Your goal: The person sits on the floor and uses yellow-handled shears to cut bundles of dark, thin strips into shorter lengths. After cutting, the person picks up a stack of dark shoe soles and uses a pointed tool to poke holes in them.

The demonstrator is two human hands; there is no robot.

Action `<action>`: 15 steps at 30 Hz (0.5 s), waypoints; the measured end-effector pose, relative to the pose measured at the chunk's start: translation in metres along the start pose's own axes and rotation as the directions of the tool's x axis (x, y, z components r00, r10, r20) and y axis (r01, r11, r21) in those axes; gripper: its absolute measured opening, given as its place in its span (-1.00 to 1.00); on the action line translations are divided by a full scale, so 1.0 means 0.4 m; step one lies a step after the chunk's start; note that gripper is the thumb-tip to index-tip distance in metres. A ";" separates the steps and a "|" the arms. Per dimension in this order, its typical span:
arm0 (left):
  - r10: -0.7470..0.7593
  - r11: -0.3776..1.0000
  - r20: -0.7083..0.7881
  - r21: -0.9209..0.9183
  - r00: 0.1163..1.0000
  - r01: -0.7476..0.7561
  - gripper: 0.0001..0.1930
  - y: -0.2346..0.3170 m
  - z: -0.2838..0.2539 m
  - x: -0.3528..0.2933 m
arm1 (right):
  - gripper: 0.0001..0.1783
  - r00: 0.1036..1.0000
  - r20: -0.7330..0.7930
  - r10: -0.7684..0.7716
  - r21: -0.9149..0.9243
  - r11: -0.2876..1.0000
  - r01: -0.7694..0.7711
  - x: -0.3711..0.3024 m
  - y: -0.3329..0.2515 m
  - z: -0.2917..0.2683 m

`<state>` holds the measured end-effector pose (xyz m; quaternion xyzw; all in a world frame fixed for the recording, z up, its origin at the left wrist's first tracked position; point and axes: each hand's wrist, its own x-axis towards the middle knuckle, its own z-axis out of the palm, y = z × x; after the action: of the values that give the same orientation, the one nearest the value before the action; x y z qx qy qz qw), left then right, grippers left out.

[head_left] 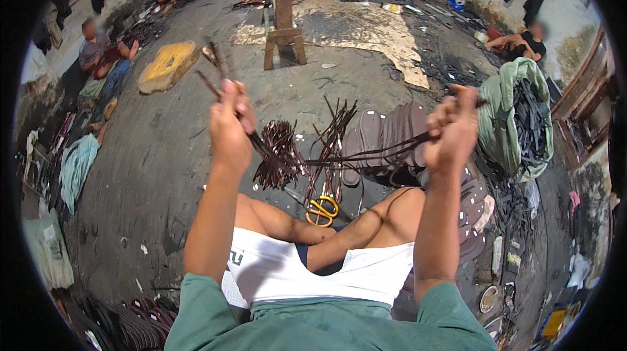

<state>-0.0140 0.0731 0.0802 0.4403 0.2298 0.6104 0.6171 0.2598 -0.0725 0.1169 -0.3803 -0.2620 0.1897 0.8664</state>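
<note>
- Left hand (232,116): fingers curled round long, thin, dark-brown strips (379,152), above the grey floor (170,174).
- Right hand (452,125): fist closed on the strips, farther right.
- Yellow-handled metal scissors (321,211): well inside the floor's edges.
- Pale-green fabric sack (498,112): near the floor's right edge.

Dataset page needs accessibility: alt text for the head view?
Left hand and right hand, seen from above, hold dark brown strips that run between them. On the floor lie strip bundles, yellow-handled scissors and rows of brown soles; a green sack stands at right.
</note>
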 end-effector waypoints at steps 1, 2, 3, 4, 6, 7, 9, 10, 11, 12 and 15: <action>-0.076 0.991 -0.002 0.114 0.997 0.076 -0.61 -0.014 0.040 -0.041 | -0.62 0.985 0.098 0.139 -0.242 0.964 -0.111 -0.035 0.016 0.033; -0.152 0.982 0.070 0.124 0.986 0.143 -0.61 -0.039 0.085 -0.074 | -0.64 0.975 0.145 0.170 -0.416 0.904 -0.096 -0.065 0.037 0.060; -0.196 0.974 0.166 0.145 0.966 0.173 -0.63 -0.044 0.111 -0.107 | -0.66 0.925 0.330 0.188 -0.483 0.876 -0.006 -0.099 0.065 0.095; -0.199 0.968 0.221 0.196 0.955 0.157 -0.67 -0.051 0.145 -0.137 | -0.65 0.848 0.494 0.191 -0.520 0.847 0.112 -0.131 0.087 0.124; -0.151 0.985 0.313 0.130 0.938 0.115 -0.70 -0.064 0.179 -0.158 | -0.71 0.801 0.541 0.257 -0.296 0.949 -0.104 -0.169 0.109 0.163; -0.159 0.985 0.319 0.112 0.934 0.129 -0.69 -0.071 0.174 -0.155 | -0.70 0.821 0.515 0.246 -0.309 0.947 -0.090 -0.165 0.110 0.159; -0.138 0.988 0.278 0.102 0.951 0.114 -0.68 -0.078 0.172 -0.152 | -0.66 0.872 0.430 0.233 -0.421 0.906 -0.035 -0.156 0.084 0.149; -0.111 0.990 0.231 0.115 0.967 0.086 -0.68 -0.079 0.176 -0.152 | -0.59 0.900 0.404 0.166 -0.470 0.881 0.048 -0.148 0.102 0.135; -0.107 0.988 0.191 0.129 0.976 0.083 -0.67 -0.078 0.173 -0.151 | -0.57 0.923 0.364 0.125 -0.441 0.896 0.052 -0.140 0.112 0.125; -0.100 0.987 0.148 0.142 0.984 0.078 -0.66 -0.076 0.169 -0.149 | -0.55 0.943 0.321 0.086 -0.413 0.909 0.058 -0.132 0.119 0.121; -0.115 0.987 0.053 0.120 0.992 0.108 -0.64 -0.062 0.130 -0.119 | -0.62 0.974 0.159 0.161 -0.026 0.987 -0.159 -0.084 0.071 0.122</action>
<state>0.0354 0.0171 0.0740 0.4803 0.2709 0.5467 0.6301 0.2004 -0.0450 0.1129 -0.3892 -0.3008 0.2875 0.8218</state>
